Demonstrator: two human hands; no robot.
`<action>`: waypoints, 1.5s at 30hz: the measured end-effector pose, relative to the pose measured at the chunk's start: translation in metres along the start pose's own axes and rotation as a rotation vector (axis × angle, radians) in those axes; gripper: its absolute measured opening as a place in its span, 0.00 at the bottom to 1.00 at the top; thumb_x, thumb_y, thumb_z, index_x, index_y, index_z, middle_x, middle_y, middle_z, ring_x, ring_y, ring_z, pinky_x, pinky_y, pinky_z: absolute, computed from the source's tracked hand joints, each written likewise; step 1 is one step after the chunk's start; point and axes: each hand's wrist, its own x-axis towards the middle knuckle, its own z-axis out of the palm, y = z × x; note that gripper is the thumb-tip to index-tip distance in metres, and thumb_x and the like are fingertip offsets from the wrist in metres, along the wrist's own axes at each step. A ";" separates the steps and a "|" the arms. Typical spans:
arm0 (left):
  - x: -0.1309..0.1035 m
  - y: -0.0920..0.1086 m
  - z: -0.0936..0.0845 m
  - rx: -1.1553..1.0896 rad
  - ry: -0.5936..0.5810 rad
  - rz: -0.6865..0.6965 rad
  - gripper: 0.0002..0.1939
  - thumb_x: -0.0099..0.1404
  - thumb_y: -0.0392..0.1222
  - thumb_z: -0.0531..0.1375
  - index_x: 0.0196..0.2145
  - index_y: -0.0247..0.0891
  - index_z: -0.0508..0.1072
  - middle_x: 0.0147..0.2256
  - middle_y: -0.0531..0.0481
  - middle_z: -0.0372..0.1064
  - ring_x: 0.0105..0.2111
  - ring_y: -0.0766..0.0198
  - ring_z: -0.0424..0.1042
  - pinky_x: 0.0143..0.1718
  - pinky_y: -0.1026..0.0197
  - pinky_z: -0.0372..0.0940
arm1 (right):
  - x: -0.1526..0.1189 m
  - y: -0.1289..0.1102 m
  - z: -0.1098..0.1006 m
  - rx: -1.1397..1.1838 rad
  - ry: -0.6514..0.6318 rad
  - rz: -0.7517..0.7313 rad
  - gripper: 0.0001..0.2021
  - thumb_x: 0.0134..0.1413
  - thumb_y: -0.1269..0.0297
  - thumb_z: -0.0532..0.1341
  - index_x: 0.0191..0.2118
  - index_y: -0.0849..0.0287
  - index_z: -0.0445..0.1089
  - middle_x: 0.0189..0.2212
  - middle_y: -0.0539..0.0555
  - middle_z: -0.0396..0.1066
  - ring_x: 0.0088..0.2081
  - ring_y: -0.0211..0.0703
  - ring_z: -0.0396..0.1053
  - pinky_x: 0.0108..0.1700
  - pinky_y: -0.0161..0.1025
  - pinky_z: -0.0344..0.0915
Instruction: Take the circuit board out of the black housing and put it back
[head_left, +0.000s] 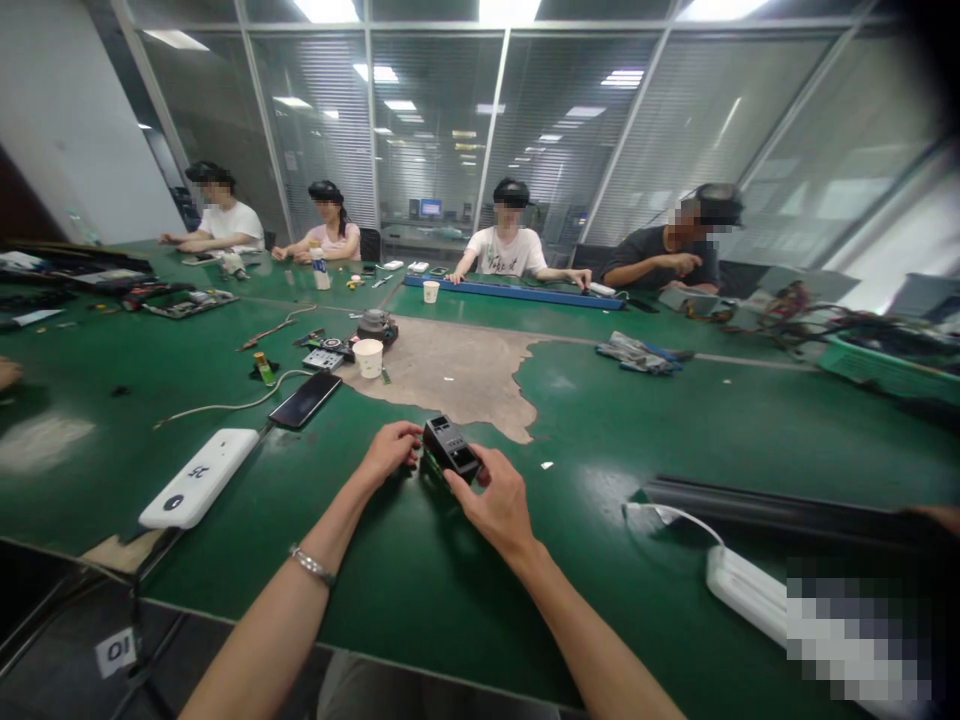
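A small black box-shaped device (451, 447) with slots in its face and a green strip along its lower edge is held tilted just above the green table. My right hand (496, 492) grips its right end between thumb and fingers. At the opposite end, the curled fingers of my left hand (391, 450) meet the device's side; their tips are partly hidden. A black smartphone (306, 400) lies to the left of my hands, beside a white power bank (199, 478) marked 25.
Beyond my hands, a paper cup (368, 358) stands near small electronic parts (324, 358) on a bare brown patch (457, 365). Grey gloves (641, 353) lie at right. A long black bar (772, 510) and white device (750, 590) are nearer. Several people sit across the table.
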 end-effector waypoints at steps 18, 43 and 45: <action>-0.005 0.005 0.001 0.037 -0.027 0.028 0.18 0.55 0.34 0.55 0.43 0.32 0.74 0.33 0.45 0.72 0.21 0.70 0.68 0.24 0.66 0.65 | -0.002 0.002 0.004 -0.013 0.028 0.025 0.21 0.52 0.58 0.64 0.52 0.58 0.68 0.36 0.54 0.71 0.31 0.42 0.66 0.37 0.39 0.65; 0.001 0.003 0.003 0.107 -0.043 0.037 0.21 0.55 0.40 0.53 0.46 0.34 0.74 0.23 0.51 0.70 0.21 0.66 0.69 0.21 0.65 0.64 | -0.006 0.011 0.004 -0.115 -0.113 0.060 0.23 0.47 0.55 0.67 0.49 0.59 0.70 0.41 0.59 0.72 0.45 0.52 0.69 0.48 0.47 0.65; 0.001 0.003 0.003 0.091 -0.045 0.030 0.21 0.55 0.40 0.54 0.46 0.34 0.73 0.25 0.51 0.70 0.21 0.67 0.68 0.21 0.65 0.63 | -0.004 0.010 0.001 -0.061 -0.109 0.051 0.18 0.48 0.58 0.66 0.45 0.58 0.71 0.37 0.55 0.74 0.41 0.49 0.70 0.46 0.44 0.65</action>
